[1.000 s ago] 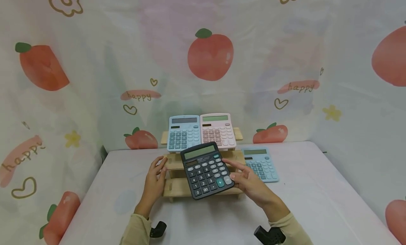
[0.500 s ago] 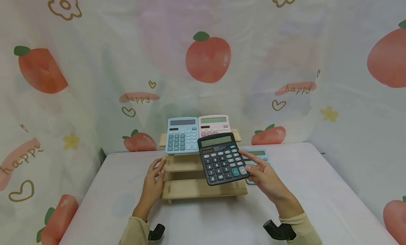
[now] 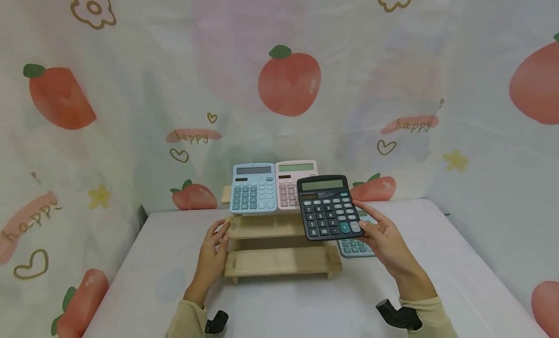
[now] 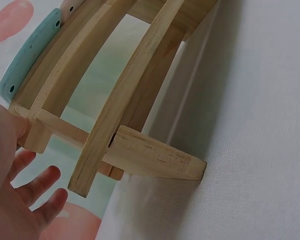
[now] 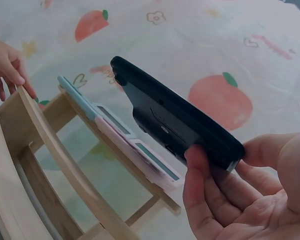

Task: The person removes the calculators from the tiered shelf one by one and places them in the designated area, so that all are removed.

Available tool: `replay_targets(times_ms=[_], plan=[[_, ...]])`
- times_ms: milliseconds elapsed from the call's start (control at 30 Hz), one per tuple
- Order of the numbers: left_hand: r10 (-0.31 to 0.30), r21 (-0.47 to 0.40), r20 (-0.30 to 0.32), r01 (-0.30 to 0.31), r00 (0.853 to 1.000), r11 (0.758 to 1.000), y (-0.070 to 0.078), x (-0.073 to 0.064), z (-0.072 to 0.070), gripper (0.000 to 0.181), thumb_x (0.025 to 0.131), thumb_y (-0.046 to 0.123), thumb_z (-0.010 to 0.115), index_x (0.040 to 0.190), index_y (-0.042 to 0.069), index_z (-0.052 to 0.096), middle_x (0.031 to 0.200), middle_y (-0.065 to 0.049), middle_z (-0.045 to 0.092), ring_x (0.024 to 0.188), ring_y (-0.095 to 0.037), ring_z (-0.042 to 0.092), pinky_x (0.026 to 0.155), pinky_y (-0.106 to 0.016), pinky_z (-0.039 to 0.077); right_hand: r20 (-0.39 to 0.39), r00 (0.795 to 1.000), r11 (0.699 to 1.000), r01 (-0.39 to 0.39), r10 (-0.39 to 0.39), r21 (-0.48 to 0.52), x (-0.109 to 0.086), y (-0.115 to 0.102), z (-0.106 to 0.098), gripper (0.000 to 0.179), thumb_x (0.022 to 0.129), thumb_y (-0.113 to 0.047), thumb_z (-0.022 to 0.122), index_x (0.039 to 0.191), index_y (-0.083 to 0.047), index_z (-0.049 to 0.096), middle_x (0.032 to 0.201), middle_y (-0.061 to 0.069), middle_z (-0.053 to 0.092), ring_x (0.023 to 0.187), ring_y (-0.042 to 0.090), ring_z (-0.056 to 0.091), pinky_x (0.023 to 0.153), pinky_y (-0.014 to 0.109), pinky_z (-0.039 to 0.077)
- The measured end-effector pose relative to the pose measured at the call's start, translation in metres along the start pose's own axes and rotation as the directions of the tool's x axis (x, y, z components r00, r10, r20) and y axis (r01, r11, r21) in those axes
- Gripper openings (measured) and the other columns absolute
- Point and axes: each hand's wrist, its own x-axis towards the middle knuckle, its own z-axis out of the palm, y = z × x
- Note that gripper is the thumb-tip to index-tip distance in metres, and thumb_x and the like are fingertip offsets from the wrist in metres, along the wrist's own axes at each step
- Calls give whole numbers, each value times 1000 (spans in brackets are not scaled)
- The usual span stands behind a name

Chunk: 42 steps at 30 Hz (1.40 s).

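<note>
A black desk calculator (image 3: 329, 207) is pinched at its right edge and lower corner by my right hand (image 3: 386, 243). It is held in the air before the right side of a tiered wooden rack (image 3: 284, 260), its keys facing me. In the right wrist view, fingers lie behind the black calculator (image 5: 165, 120). My left hand (image 3: 213, 255) grips the left end of the rack's middle board; in the left wrist view its other fingers (image 4: 52, 202) spread past the wood. On the top tier lean a blue calculator (image 3: 253, 187) and a pink calculator (image 3: 288, 190), the pink one partly covered.
Another light blue calculator (image 3: 355, 248) lies on the white-covered table (image 3: 279, 309) right of the rack, partly hidden by the black calculator and my right hand. A fruit-patterned cloth (image 3: 340, 85) hangs behind and along both sides.
My right hand has carried the black calculator right and upward, from before the rack's middle to its right side, turning it more upright. My left hand stays at the rack's left end.
</note>
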Motion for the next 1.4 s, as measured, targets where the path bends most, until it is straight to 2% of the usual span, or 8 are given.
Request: replay_targets(times_ms=[333,500,633,833,967,1100,1267,1400], plan=[[21,17,-18,-21,1000,1000,0,0,4,38,104,8,54,140,-4,57,150,-20,49,134,-39,53,94,-55,53,-52,999,1000,4,-5,-22,-3,2,-15,55,110,-14,42,159,1,23,129,-16,64,110,1,68,88,20,57],[24,16,-7,-23,1000,1000,1,1,1,40,105,11,52,142,-3,55,152,-20,47,136,-41,50,96,-57,52,-123,992,998,-7,-1,-64,-4,1,-23,54,109,-16,42,158,3,26,123,-15,68,100,0,69,82,18,56],[31,10,-9,-31,999,999,1,2,0,40,105,10,51,143,-4,54,152,-22,46,138,-43,48,96,-59,52,-179,984,996,-37,22,-84,-5,2,-30,51,110,-16,40,157,-1,30,117,-16,69,93,-1,67,78,18,53],[37,15,-24,-37,999,999,1,1,2,39,105,8,52,141,-6,54,151,-22,48,137,-43,49,95,-59,52,-233,971,995,-78,61,-64,-7,4,-41,50,110,-19,38,158,-7,31,117,-15,64,92,0,62,78,17,50],[47,15,-32,-47,998,999,2,0,2,39,104,7,52,141,-6,55,150,-23,48,133,-43,53,93,-59,53,-261,963,997,-70,61,-27,-8,6,-49,50,110,-20,38,158,-9,32,118,-15,63,92,0,61,77,17,49],[25,14,-26,-25,999,1000,3,0,1,39,105,8,52,141,-5,55,151,-21,48,131,-41,55,95,-58,52,-296,953,998,-57,55,0,-9,8,-58,51,110,-21,39,159,-8,31,118,-15,63,90,1,61,76,16,48],[-2,13,-14,2,1000,1000,3,0,0,39,105,9,51,142,-3,55,152,-19,47,133,-40,54,96,-57,52,-361,932,999,-40,44,19,-11,12,-68,53,109,-24,42,158,-5,32,118,-14,61,88,1,58,73,15,48],[18,27,-19,-17,1000,1000,3,0,1,39,105,9,51,142,-4,55,151,-20,48,132,-41,54,94,-58,53,-398,916,999,-33,45,37,-13,15,-74,50,110,-21,41,157,-5,34,117,-14,61,88,1,57,72,16,47]])
